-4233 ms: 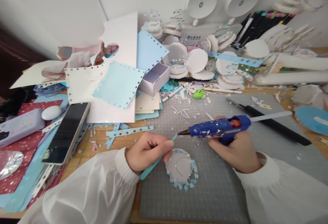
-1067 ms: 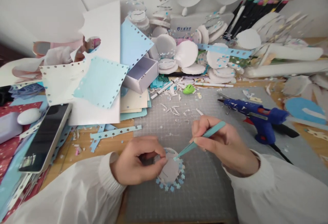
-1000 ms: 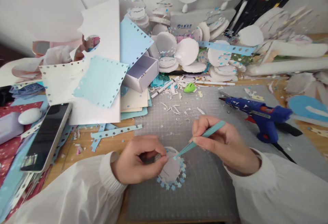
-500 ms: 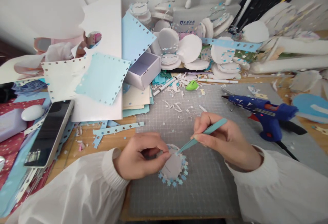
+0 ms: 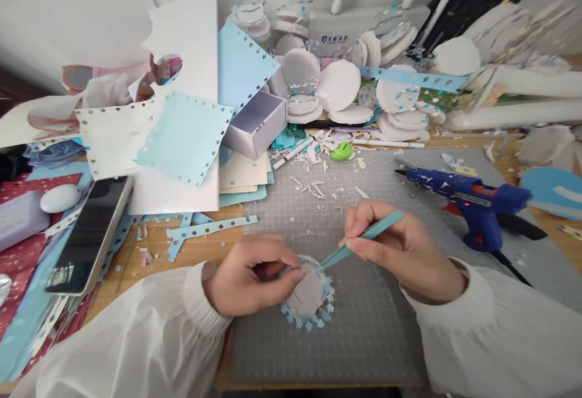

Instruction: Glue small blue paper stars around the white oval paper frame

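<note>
Here, our left hand [image 5: 248,276] pinches the round grey disc ringed with small blue paper flowers [image 5: 309,296] on the grey gridded cutting mat [image 5: 364,337], our right hand [image 5: 400,249] grips teal tweezers [image 5: 359,241] at its rim, while the blue glue gun [image 5: 473,195] lies well right.

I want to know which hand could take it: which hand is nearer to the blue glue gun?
The right hand, which holds tweezers, lies just beside the glue gun. The left hand rests on the round disc, farther away.

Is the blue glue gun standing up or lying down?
Standing: the glue gun rests on the grey mat, nozzle raised, apart from both hands.
</note>
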A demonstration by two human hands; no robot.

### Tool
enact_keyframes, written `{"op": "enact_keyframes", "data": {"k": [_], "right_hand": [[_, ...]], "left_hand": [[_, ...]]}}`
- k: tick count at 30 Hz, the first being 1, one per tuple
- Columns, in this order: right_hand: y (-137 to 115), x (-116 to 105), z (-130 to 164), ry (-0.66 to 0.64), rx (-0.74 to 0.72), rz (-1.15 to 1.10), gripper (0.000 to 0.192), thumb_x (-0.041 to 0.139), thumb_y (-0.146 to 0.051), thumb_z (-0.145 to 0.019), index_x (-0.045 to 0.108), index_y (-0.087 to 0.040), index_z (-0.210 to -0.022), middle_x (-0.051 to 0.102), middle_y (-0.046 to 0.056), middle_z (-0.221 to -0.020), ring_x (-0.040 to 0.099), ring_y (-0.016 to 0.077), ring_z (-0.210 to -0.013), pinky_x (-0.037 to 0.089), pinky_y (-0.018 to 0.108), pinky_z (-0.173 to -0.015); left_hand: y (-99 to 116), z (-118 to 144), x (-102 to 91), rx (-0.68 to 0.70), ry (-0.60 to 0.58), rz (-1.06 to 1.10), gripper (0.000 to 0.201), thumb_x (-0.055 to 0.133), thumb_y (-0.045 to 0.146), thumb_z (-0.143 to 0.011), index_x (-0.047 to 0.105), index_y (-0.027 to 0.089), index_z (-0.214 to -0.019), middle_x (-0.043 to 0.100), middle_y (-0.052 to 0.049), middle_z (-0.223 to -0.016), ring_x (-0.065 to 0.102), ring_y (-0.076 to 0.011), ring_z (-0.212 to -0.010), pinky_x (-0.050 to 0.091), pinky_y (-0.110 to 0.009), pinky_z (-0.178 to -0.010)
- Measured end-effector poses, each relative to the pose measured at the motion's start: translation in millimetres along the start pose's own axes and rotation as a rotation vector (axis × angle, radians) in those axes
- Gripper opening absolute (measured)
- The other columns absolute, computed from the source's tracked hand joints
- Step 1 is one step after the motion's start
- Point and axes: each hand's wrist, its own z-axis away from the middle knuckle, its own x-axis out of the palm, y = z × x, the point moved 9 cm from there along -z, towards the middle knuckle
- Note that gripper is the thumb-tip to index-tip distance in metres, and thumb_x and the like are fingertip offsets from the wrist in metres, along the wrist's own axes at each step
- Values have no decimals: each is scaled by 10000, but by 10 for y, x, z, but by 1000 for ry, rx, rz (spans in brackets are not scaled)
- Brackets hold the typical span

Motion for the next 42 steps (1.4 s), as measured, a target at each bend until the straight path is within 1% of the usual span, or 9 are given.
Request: {"op": "enact_keyframes", "data": {"k": [10,16,23,32,42], "right_hand": [[-21,38,6,-41,-30,-5,130,607,-252,-816,506,-198,-754,485,-13,-690,479,114,-627,430,256,-570],[-40,39,7,-37,-48,31,116,604,-254,-817,517,-196,-766,488,-6,-699,492,121,-639,462,274,-594],[-44,42,10,-43,-51,38,115,608,-254,-816,518,-198,-772,504,3,-713,509,128,-648,466,277,-596],[-72,60,23,-67,-74,31,83,597,-185,-820,525,-220,-796,498,-2,-739,505,126,-678,464,276,-623],[-45,30,17,-17,-44,45,92,614,-249,-812,534,-225,-774,505,-5,-719,504,132,-668,455,274,-613]], "left_hand": [[-2,10,0,9,0,1,135,588,133,-786,648,109,-667,383,39,-473,336,-75,-452,307,-209,-446],[14,0,2,13,-5,-6,144,584,134,-790,651,111,-665,366,45,-473,334,-75,-453,308,-209,-448],[4,2,2,17,-6,-6,146,584,133,-788,649,107,-661,375,42,-473,333,-73,-452,306,-206,-447],[24,1,-4,42,12,7,126,586,91,-768,643,94,-656,359,51,-481,332,-65,-450,300,-192,-447],[11,9,6,36,10,20,144,583,85,-762,642,56,-634,331,54,-475,319,-62,-450,287,-194,-445]]}}
